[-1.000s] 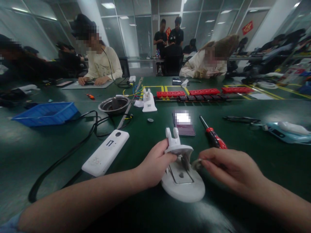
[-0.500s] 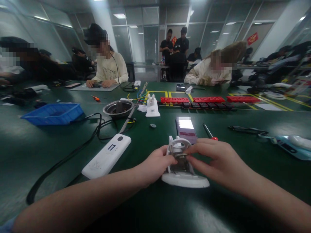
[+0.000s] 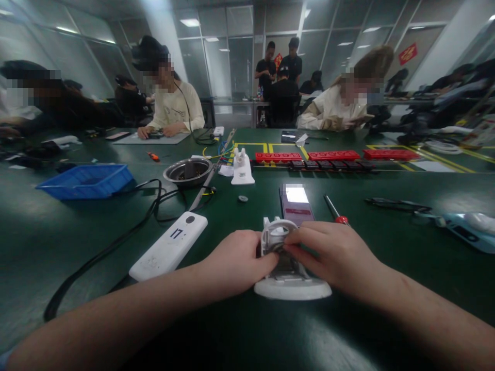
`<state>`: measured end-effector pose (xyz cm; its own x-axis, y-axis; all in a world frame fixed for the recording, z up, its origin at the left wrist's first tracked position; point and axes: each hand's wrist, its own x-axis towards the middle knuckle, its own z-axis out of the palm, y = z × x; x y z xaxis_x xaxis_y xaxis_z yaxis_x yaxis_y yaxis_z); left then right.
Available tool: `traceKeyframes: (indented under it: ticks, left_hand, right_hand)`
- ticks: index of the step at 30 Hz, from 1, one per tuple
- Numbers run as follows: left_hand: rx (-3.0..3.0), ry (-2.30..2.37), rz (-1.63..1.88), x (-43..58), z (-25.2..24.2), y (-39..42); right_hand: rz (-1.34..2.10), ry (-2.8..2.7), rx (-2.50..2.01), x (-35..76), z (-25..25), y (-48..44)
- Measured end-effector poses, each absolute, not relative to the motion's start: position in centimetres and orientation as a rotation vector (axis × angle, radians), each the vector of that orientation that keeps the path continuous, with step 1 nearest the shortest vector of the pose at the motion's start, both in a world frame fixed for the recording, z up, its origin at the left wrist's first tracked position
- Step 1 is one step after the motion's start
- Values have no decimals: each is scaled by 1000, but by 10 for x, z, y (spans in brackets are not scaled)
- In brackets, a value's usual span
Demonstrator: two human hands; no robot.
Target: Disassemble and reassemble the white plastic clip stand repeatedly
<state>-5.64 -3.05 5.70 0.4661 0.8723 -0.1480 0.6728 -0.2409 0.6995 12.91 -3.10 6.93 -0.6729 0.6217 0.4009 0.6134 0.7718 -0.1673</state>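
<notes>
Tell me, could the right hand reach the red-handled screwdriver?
Probably yes: the red-handled screwdriver lies just beyond the right hand with nothing between, though that hand is busy pinching the white stand.

both hands [image 3: 286, 260], white bracket [image 3: 288, 278], green table [image 3: 247, 330]

Hidden behind fingers [image 3: 305, 242]: white stand [image 3: 292, 289] middle, screwdriver [image 3: 331, 206] handle.

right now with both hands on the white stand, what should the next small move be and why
Probably a gentle inward press with the right hand: its fingertips sit at the hinge under the round top of the white stand, the left hand braces the other side, and the base lies flat.
</notes>
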Motion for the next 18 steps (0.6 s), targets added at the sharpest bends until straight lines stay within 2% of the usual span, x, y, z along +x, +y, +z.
traceKeyframes:
  ticks: [10, 12, 18]
  left_hand:
    - [2267, 1281, 300, -55, 62, -34]
    - [2269, 1298, 298, -55, 63, -35]
    - [2175, 1313, 326, -57, 63, -34]
  right_hand:
    - [33, -2469, -953, 128, 67, -40]
    - [245, -2373, -948, 132, 68, -41]
    - [1282, -1595, -1222, 142, 79, -33]
